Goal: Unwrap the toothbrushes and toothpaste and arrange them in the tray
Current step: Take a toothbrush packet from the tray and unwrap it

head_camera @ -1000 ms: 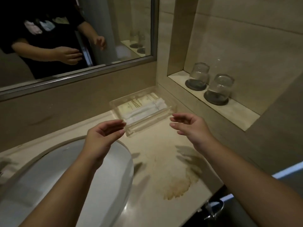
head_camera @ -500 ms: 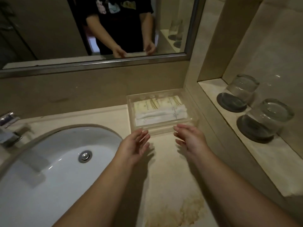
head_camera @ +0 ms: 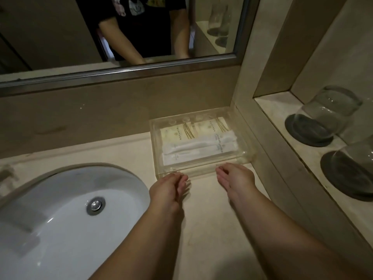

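A clear plastic tray (head_camera: 203, 171) sits on the beige counter against the back wall corner. Inside it lie two long white wrapped toothbrush packets (head_camera: 193, 151) side by side, and behind them two cream packets with gold lines (head_camera: 193, 131). My left hand (head_camera: 168, 188) and my right hand (head_camera: 235, 176) hover at the tray's near edge, fingertips close to or touching its rim. Both hands hold nothing and their fingers are loosely extended.
A white sink basin (head_camera: 66, 215) with a metal drain lies to the left. Two upturned glasses on dark coasters (head_camera: 327, 116) stand in the wall niche on the right. A mirror (head_camera: 121, 33) spans the wall above the counter.
The view has tilted down and closer to the counter. Both hands have lowered and moved forward to the tray's near edge.
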Action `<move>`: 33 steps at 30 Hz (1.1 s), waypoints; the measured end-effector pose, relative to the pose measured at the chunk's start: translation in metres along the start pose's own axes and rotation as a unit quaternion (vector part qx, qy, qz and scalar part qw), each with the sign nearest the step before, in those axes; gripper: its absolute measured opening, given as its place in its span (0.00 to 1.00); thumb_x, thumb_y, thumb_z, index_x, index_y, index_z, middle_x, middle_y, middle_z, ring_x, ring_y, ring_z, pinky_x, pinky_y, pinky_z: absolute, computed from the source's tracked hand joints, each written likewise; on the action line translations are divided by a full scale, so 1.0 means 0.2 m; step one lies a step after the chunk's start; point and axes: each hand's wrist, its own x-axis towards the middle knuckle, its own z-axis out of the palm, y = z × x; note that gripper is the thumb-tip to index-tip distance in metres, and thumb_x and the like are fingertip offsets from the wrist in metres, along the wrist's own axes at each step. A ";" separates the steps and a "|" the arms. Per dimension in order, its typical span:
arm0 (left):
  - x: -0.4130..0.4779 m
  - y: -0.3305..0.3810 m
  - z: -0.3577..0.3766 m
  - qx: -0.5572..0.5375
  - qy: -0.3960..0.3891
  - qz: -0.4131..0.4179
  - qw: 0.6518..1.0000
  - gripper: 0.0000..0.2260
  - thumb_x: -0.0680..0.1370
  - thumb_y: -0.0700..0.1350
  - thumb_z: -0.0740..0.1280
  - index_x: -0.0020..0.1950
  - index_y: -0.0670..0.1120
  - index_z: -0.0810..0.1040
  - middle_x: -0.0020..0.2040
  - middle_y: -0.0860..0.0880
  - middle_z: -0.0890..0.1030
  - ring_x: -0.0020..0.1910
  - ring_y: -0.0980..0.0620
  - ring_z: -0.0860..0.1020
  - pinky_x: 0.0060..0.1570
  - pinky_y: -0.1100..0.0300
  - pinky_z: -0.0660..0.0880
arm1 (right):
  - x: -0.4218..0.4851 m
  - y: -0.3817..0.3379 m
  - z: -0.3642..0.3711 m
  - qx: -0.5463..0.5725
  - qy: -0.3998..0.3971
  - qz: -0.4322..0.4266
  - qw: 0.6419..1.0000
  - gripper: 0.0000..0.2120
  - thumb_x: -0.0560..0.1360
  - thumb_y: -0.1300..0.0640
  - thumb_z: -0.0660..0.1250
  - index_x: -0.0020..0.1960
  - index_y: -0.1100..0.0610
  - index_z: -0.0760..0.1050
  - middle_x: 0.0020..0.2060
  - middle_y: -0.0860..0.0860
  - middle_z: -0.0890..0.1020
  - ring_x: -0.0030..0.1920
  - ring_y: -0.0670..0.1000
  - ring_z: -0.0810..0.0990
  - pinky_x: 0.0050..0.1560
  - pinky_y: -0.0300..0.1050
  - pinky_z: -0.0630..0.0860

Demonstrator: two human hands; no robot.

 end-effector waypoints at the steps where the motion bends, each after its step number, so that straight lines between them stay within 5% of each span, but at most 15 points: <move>1: 0.00 0.00 0.00 -0.005 0.001 0.010 1.000 0.05 0.74 0.32 0.67 0.49 0.36 0.78 0.45 0.38 0.82 0.38 0.48 0.83 0.47 0.53 0.81 | 0.01 -0.01 0.00 -0.001 0.002 0.006 1.000 0.07 0.75 0.71 0.60 0.51 0.69 0.73 0.49 0.65 0.80 0.45 0.56 0.81 0.52 0.45 0.75; 5: -0.01 0.00 0.01 -0.027 0.000 0.027 0.999 0.04 0.74 0.28 0.65 0.45 0.35 0.77 0.42 0.38 0.80 0.36 0.47 0.83 0.33 0.62 0.81 | 0.04 -0.03 0.00 0.024 -0.002 0.023 0.999 0.06 0.75 0.71 0.58 0.42 0.68 0.73 0.42 0.61 0.78 0.50 0.57 0.79 0.53 0.44 0.75; 9: -0.02 0.00 0.01 -0.005 -0.006 0.045 0.999 0.05 0.73 0.29 0.66 0.46 0.37 0.78 0.39 0.40 0.82 0.33 0.50 0.84 0.33 0.62 0.81 | 0.06 -0.02 -0.01 0.036 -0.017 0.008 0.999 0.15 0.76 0.71 0.57 0.62 0.71 0.68 0.53 0.65 0.77 0.56 0.59 0.78 0.55 0.45 0.75; 12: -0.03 -0.01 0.01 0.003 -0.009 0.056 0.998 0.05 0.73 0.30 0.67 0.46 0.37 0.78 0.36 0.42 0.83 0.31 0.52 0.84 0.28 0.65 0.79 | 0.07 -0.01 -0.03 0.037 -0.025 -0.022 0.999 0.15 0.76 0.71 0.59 0.63 0.69 0.68 0.44 0.59 0.79 0.47 0.56 0.81 0.43 0.43 0.78; 15: -0.04 -0.02 0.00 0.025 -0.016 0.069 0.997 0.05 0.73 0.31 0.67 0.48 0.36 0.78 0.37 0.41 0.81 0.28 0.53 0.82 0.25 0.66 0.76 | 0.08 0.00 -0.04 0.057 -0.029 -0.022 0.998 0.14 0.78 0.68 0.58 0.63 0.67 0.68 0.42 0.58 0.78 0.40 0.52 0.79 0.45 0.44 0.76; 20: -0.09 -0.05 -0.02 0.036 -0.028 0.071 0.996 0.03 0.73 0.31 0.68 0.44 0.38 0.78 0.34 0.42 0.78 0.26 0.53 0.79 0.25 0.66 0.75 | 0.07 0.01 -0.08 0.042 -0.042 -0.024 0.998 0.12 0.78 0.68 0.58 0.60 0.62 0.70 0.44 0.59 0.78 0.41 0.52 0.79 0.49 0.45 0.75; 27: -0.20 -0.12 -0.10 0.081 -0.026 0.069 0.994 0.05 0.72 0.33 0.69 0.48 0.36 0.79 0.32 0.42 0.79 0.25 0.53 0.75 0.26 0.63 0.75 | 0.01 0.05 -0.20 0.034 -0.028 0.005 0.999 0.12 0.78 0.66 0.58 0.61 0.64 0.70 0.43 0.58 0.79 0.41 0.52 0.80 0.38 0.42 0.76; 33: -0.32 -0.18 -0.19 0.118 -0.042 0.048 0.991 0.07 0.73 0.35 0.69 0.51 0.36 0.79 0.30 0.42 0.78 0.26 0.51 0.72 0.30 0.58 0.74 | -0.09 0.08 -0.29 0.026 -0.009 0.029 0.999 0.14 0.78 0.66 0.56 0.63 0.67 0.68 0.54 0.62 0.78 0.45 0.55 0.79 0.45 0.45 0.76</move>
